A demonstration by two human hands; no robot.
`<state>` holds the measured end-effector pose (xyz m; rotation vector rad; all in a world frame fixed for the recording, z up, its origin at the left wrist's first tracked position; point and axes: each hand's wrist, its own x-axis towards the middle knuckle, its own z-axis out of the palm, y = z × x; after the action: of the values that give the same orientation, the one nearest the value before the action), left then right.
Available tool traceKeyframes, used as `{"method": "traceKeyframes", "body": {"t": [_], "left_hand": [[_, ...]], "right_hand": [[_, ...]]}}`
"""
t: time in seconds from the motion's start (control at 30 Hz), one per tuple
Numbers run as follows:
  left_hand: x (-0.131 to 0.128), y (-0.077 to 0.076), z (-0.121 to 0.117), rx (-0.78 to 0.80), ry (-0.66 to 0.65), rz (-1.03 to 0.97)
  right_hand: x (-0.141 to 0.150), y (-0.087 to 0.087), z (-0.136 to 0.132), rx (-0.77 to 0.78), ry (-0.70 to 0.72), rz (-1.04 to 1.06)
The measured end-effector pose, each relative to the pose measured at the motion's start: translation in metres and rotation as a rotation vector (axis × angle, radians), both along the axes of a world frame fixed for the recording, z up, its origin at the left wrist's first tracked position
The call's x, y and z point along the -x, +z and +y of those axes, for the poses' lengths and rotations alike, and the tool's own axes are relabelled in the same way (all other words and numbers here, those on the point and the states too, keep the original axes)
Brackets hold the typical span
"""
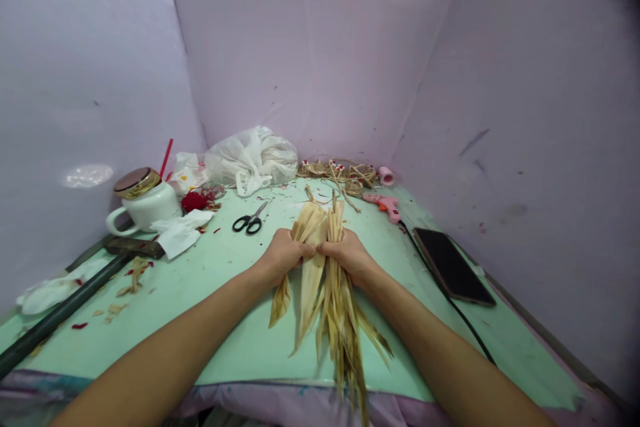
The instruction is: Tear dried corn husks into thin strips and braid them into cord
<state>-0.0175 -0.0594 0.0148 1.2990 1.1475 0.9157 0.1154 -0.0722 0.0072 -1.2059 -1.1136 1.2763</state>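
Dried corn husks (313, 283) are held up in both hands above the front half of the table, their torn ends hanging down. My left hand (286, 255) is closed around the broad, pale husk pieces. In my right hand (353, 255), closed as well, is a bundle of narrow husk strips (343, 320) that trails past the table's front edge. The thumbs nearly meet at the middle of the husks. Fingers behind the husks are mostly hidden. Black-handled scissors (250, 221) lie beyond my left hand, apart from it.
A lidded white mug (150, 205), a crumpled tissue (183, 232) and a hammer-like tool (133, 248) occupy the left side. At the back are a plastic bag (255, 157) and twisted husk pieces (345, 172). A pink glue gun (387, 205) and a phone (453, 265) lie right, with a black cord.
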Motion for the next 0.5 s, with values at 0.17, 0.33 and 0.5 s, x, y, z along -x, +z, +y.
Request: {"method": "traceKeyframes", "body": {"t": [0.17, 0.33, 0.5], "left_hand": [[-0.002, -0.004, 0.001, -0.008, 0.032, -0.044], [0.001, -0.001, 0.006, 0.031, 0.059, -0.054], [0.006, 0.002, 0.01, 0.098, 0.06, -0.075]], "right_hand": [[0.0, -0.001, 0.0, 0.006, -0.004, 0.058], [-0.004, 0.005, -0.001, 0.052, 0.011, 0.194], [-0.012, 0.011, 0.003, 0.077, -0.064, 0.29]]}}
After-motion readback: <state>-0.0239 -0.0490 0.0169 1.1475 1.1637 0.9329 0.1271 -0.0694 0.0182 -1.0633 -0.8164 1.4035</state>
